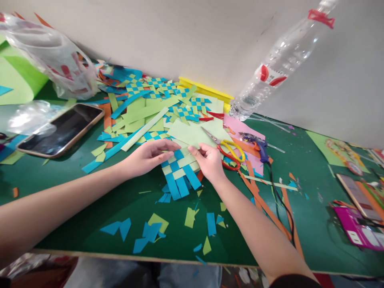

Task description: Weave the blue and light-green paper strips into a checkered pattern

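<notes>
A small woven mat of blue and pale green paper strips [179,171] lies on the green table [90,208] in front of me. My left hand [147,157] rests on its left edge, fingers stretched flat over the strips. At the mat's upper right corner my right hand [209,160] has its fingers curled, pinching a green strip. Loose blue strip ends hang out toward me below the mat.
Red and yellow scissors [229,150] lie just right of my right hand, a blue glue gun [258,143] beyond them. A phone [61,130] lies at the left, a plastic bottle [279,64] leans on the wall. Woven pieces and paper scraps [150,100] cover the back.
</notes>
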Demonstrator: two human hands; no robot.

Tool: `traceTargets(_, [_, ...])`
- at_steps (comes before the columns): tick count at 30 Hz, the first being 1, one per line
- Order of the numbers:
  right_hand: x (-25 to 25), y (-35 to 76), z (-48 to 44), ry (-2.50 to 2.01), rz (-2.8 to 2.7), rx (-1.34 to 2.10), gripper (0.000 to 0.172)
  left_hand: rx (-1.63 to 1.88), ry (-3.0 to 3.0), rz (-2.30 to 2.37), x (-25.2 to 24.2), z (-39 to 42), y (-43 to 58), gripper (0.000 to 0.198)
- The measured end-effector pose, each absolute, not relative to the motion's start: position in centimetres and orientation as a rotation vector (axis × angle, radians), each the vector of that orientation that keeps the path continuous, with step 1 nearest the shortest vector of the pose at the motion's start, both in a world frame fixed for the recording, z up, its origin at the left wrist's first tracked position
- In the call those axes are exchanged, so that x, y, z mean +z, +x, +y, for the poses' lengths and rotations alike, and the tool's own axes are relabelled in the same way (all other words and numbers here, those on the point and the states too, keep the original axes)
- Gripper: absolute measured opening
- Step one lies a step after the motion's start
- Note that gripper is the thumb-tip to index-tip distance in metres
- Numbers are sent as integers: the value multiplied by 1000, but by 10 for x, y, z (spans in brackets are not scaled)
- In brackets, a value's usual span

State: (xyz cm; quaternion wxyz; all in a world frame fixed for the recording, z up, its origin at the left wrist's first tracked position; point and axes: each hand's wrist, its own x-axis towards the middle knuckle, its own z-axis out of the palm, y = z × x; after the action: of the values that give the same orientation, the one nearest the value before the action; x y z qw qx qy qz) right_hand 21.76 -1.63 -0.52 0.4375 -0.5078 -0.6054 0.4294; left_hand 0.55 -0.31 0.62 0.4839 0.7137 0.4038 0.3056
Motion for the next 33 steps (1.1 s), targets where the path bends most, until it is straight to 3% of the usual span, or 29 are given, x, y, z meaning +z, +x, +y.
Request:
traceTargets(6, [-5, 218, -17, -1267, -1497, 1068, 55, 739, 1747, 1007, 5, -2, 4, 31])
traceTargets(12, [-2, 216, -20, -1283, -1501, 1021, 55, 719, 1666, 991, 8, -5, 7, 49])
traceTargets(16, [1, 212, -24, -1271, -1530, 968, 56, 644, 1629, 1040, 13, -7, 11, 36])
traceTargets(20, [3, 211, -28, -1267, -1567, 936, 53, 584, 1685, 1067, 14, -7, 13, 37])
traceTargets(27, [4, 210, -31, -1246, -1625, 854, 34, 571, 1700, 1052, 11, -7, 10, 35])
traceTargets(33, [2, 210, -32, -1208, -1654, 825, 27, 687, 1585, 1025, 11, -10, 13, 28])
